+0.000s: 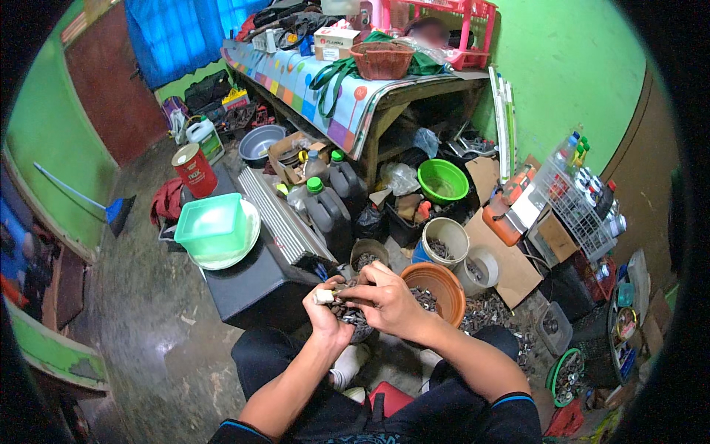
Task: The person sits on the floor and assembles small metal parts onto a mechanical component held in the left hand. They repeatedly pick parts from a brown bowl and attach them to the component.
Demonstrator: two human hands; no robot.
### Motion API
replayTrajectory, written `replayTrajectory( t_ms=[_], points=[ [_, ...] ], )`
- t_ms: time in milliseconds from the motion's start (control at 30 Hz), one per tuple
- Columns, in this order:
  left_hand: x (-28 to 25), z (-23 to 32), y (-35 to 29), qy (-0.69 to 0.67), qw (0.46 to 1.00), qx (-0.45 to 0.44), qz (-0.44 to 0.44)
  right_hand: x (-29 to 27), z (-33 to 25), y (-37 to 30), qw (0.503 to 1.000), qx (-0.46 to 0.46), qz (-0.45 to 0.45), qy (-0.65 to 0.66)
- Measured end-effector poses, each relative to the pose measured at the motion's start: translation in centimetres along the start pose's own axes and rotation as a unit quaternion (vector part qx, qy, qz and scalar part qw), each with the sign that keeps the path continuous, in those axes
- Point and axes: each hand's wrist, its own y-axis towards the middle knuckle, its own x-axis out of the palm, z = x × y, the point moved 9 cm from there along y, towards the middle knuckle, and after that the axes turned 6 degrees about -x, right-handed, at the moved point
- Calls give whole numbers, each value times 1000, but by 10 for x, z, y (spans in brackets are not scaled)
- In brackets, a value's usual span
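My left hand (325, 314) is closed round a small object with a whitish block-like end (324, 297); its kind is too small to make out. Close against it, my right hand (392, 297) pinches at the same object, its fingertips partly hidden. Just under both hands is a heap of small dark metal pieces (355, 318), in a container mostly covered by my hands. Right of my right hand stands a brown-orange bowl (452, 300) with similar pieces in it.
Behind the hands stand a white bucket (458, 240), a pale tub (492, 266) and black jerrycans (329, 211). At left, a black box (251, 296) bears a green plastic container (211, 226). Loose metal pieces (492, 318) litter the floor at right. A cloth-covered table (296, 81) stands beyond.
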Motion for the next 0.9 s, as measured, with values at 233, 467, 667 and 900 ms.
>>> replayTrajectory(
  t_ms=[233,467,667,900],
  points=[
    [-8,-1,8,-39,999,-9,-9,-6,3,3,999,14,-36,13],
    [8,2,0,-52,998,-10,-33,-31,75,-11,989,146,7,-25],
    [3,6,2,-65,998,-9,-16,69,152,-94,837,271,-465,-101],
    [5,18,2,-63,997,13,-31,45,187,-63,925,250,-227,-172]
  ],
)
